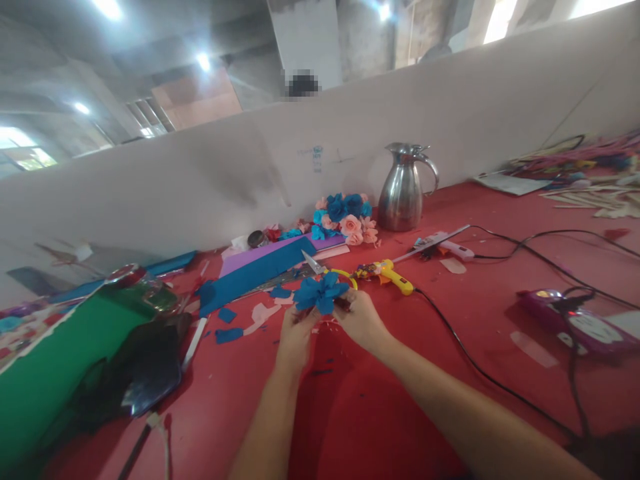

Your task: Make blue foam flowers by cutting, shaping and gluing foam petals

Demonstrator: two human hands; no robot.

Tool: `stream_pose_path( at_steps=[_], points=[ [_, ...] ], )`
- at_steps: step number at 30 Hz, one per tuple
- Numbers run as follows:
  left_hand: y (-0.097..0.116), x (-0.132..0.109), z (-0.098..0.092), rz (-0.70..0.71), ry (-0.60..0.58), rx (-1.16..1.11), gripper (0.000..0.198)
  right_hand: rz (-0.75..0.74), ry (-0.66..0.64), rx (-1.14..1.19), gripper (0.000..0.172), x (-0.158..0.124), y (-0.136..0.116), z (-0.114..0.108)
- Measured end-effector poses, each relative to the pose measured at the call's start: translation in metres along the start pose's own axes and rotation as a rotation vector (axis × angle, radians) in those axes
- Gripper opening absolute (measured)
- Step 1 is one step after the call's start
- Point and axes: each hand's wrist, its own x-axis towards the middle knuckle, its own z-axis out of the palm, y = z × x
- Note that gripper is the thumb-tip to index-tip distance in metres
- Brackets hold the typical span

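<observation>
Blue paper flower (321,292), centre of frame, held up over the red table (225,407). Left hand (300,328): fingers drawn in narrow, holding the flower from below. Right hand (366,321): fingers curled in at its right edge, also holding it; which part they pinch is hidden, so I cannot tell. Scissors (313,262), blades apart, lie just beyond the flower, points toward the upper left. Yellow glue gun (399,277) lies right of centre, near the right hand; its cord runs to the lower right. Blue strip (260,272) lies across a purple sheet (239,263), left of centre; scraps (229,335) are scattered below it. Upper centre: a bunch (351,225) of blue and pink flowers near the wall (210,173), with a steel jug (400,199) to its right. Pink glue gun (457,251) lies below and right of the jug. Black bag (156,357) at lower left.
</observation>
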Motion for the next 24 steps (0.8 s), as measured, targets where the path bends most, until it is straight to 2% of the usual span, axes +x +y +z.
stream_pose_path(
  at_steps=[10, 15, 24],
  points=[
    [0.0011, 0.0020, 0.0005, -0.041, 0.139, -0.049, 0.025, -0.005, -0.010, -0.060, 0.024, -0.0014, -0.0005, 0.0002],
    [0.0030, 0.0013, 0.0009, -0.152, 0.116, -0.070, 0.026, -0.015, 0.014, -0.105, 0.020, -0.0024, -0.0020, -0.0006],
    [0.0055, 0.0037, -0.0034, -0.097, 0.067, -0.089, 0.023, -0.018, 0.008, -0.098, 0.020, -0.0031, -0.0020, 0.0009]
  ],
)
